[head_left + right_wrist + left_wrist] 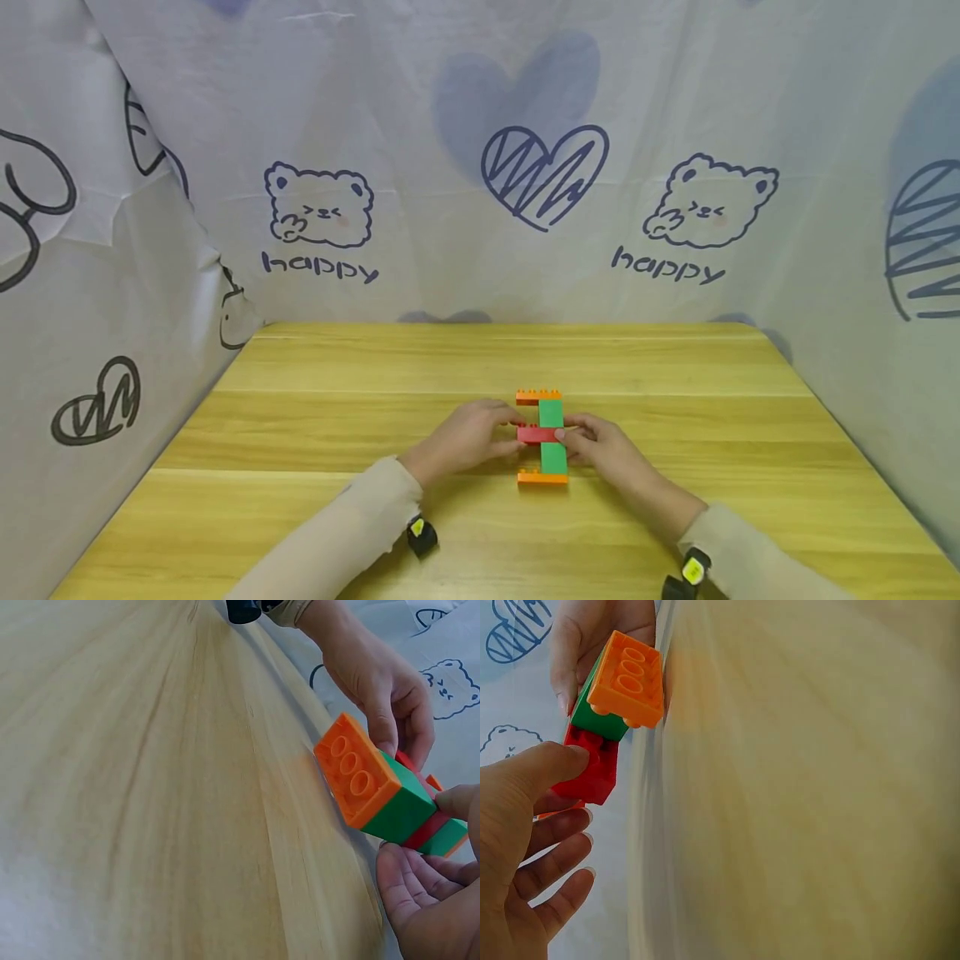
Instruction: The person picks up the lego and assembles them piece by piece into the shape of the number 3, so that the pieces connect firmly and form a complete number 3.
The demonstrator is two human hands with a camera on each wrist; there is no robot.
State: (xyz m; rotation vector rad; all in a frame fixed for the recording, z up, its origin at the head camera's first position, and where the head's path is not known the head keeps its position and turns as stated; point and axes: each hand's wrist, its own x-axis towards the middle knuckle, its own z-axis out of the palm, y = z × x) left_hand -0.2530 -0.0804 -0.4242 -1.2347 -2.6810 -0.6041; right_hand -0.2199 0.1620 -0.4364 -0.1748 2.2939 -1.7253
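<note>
Both hands hold a small assembly of toy building blocks near the middle of the table. Its middle piece is a red block (534, 435), with a green block (551, 413) on the far side and another green block (554, 459) on the near side. An orange block (537, 396) caps the far end, and a second orange block (542, 478) the near end, its hollow underside facing the right wrist view. My left hand (468, 437) pinches the red block's left end between thumb and index finger, other fingers spread. From the right, my right hand (611, 450) pinches the assembly at the red block.
The wooden table (300, 433) lies under the hands. A white cloth (420, 208) with printed bears and hearts hangs behind it and along both sides. Small black devices (422, 537) sit at both wrists, by the light sleeves (345, 533).
</note>
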